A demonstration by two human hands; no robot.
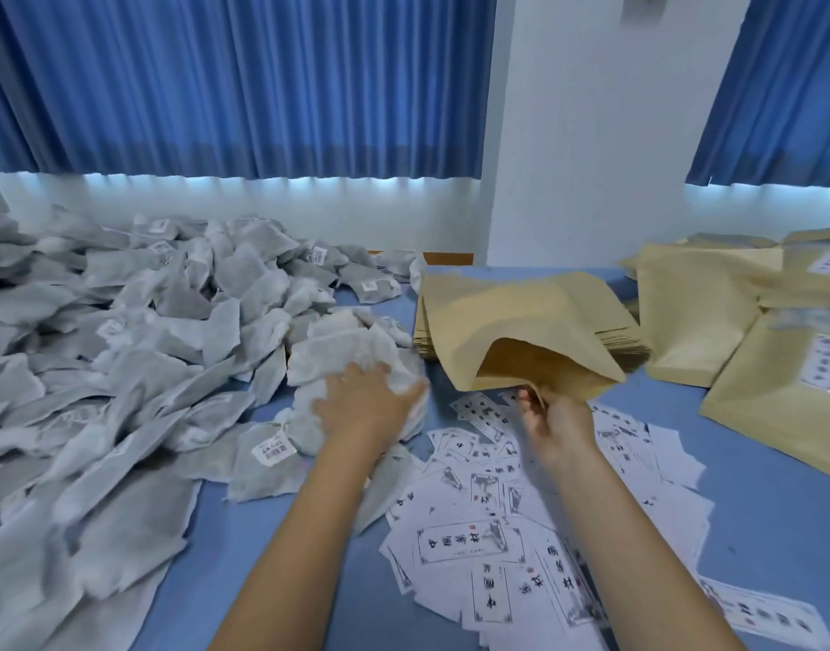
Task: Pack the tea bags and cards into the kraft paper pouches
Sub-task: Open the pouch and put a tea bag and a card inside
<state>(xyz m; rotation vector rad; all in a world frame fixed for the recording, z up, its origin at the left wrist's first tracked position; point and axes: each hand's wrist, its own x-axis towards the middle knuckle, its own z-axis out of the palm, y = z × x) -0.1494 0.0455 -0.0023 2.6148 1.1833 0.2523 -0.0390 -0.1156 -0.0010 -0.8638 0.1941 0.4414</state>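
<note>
- Our left hand (363, 408) clutches a bunch of tea bags (347, 354) at the right edge of the big pile (122, 350)
- Our right hand (556, 427) pinches the near lip of an open pouch (521, 331), just above the cards (474, 542) scattered near right

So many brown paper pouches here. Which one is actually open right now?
The pouch pinched by the right hand, its mouth gaping toward the camera. The stack behind it and the pouches at the far right lie flat.
</note>
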